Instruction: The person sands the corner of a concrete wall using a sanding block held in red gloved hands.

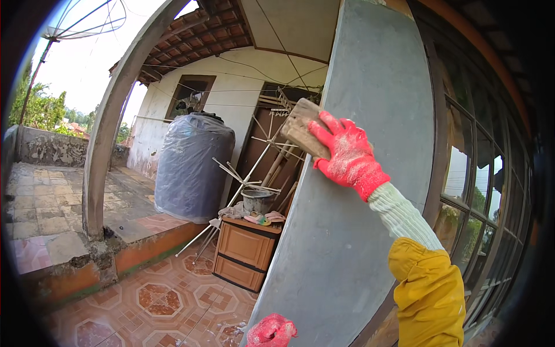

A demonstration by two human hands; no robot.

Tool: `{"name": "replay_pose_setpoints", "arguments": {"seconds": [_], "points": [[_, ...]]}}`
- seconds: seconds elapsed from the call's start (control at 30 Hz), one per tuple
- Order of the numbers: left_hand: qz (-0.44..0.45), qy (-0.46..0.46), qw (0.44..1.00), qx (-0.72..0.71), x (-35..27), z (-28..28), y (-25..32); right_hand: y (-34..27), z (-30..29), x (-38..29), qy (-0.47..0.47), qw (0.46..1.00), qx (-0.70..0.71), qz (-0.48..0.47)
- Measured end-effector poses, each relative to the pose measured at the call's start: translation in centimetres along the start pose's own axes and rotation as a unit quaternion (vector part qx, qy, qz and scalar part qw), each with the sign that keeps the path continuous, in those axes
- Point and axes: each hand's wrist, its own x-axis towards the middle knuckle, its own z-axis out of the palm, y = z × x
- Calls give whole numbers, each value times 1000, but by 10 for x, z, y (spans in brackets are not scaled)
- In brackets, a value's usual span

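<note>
My right hand [349, 149], in a dusty red glove with a pale ribbed cuff, grips a worn wooden block [305, 128]. The block lies across the upper left edge of a grey wall panel [373, 86] and sticks out past that edge. Fingers are spread over its right end, with the thumb below. My left hand [272, 330], also red-gloved, is low in the view beside the panel's lower edge. Its fingers are curled and nothing shows in them; the frame cuts off part of this hand.
Left of the panel stand a brown drawer cabinet [243, 245], with a bucket [256, 200] and sandals [258, 218] on top, and a metal drying rack [249, 173]. Behind are a plastic-wrapped tank [193, 167] and a concrete post [99, 143]. Paned windows [468, 173] flank the right.
</note>
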Motion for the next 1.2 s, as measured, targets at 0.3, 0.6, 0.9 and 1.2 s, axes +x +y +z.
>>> {"name": "replay_pose_setpoints", "arguments": {"seconds": [0.3,0.6,0.9,1.2], "points": [[-8,1,1000,-14,-3,3,-11,-2,6,-14,-35,993,10,-116],[26,16,999,10,-2,2,-18,14,18,0,-1,1000,7,-3],[-35,22,997,-63,-13,14,-2,-21,-10,-13,-15,993,21,112],[-4,-23,1000,-21,-27,7,9,34,41,-146,102,988,26,115]]}}
